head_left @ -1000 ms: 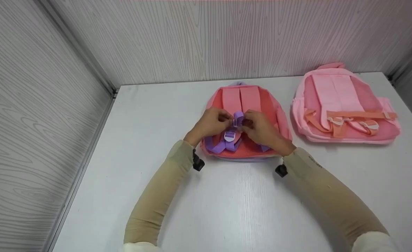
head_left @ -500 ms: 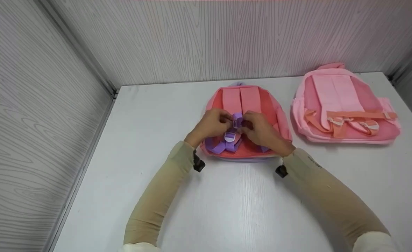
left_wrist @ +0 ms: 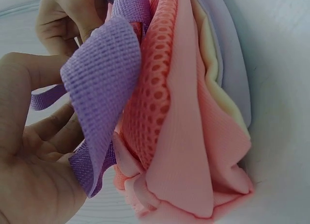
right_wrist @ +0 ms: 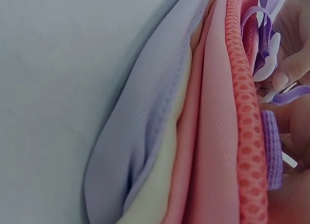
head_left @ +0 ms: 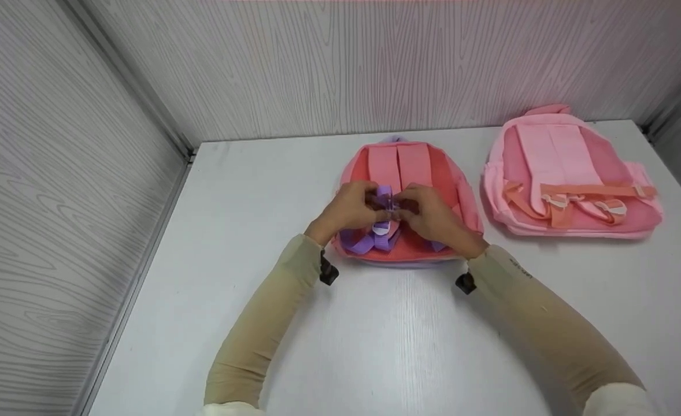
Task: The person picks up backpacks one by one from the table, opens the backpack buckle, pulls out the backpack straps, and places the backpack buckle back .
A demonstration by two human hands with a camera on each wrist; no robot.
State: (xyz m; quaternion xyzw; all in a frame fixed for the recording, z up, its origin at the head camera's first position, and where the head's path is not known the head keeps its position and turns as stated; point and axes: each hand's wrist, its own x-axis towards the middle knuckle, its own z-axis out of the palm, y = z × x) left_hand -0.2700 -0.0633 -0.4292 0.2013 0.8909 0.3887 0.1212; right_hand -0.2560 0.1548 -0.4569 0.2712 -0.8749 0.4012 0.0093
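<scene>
A small coral-pink backpack point(head_left: 447, 167) lies with its strap side up, its purple webbing straps point(left_wrist: 104, 83) gathered in the middle. My left hand point(head_left: 352, 205) pinches the purple strap point(head_left: 383, 189) from the left, thumb and fingers bent around it. From the other side my right hand point(head_left: 433, 216) pinches the same strap, its fingertips meeting the left ones by a small buckle point(head_left: 391, 202). Below them a white slider buckle point(head_left: 381, 229) sits on the lower strap. In the right wrist view the white buckle point(right_wrist: 270, 61) shows beside the left fingertips. Fingers partly cover the strap.
A larger light-pink backpack point(head_left: 560, 150) with orange straps point(head_left: 595, 189) lies to the right, also strap side up. Both bags rest on a white table point(head_left: 248, 219), with a wood-grain panel point(head_left: 317, 69) behind and another at the left.
The strap between the hands has shifted slightly left and turned. My left fingers have closed in over the buckle, now partly hiding it and the white slider below. Both bags have stayed put.
</scene>
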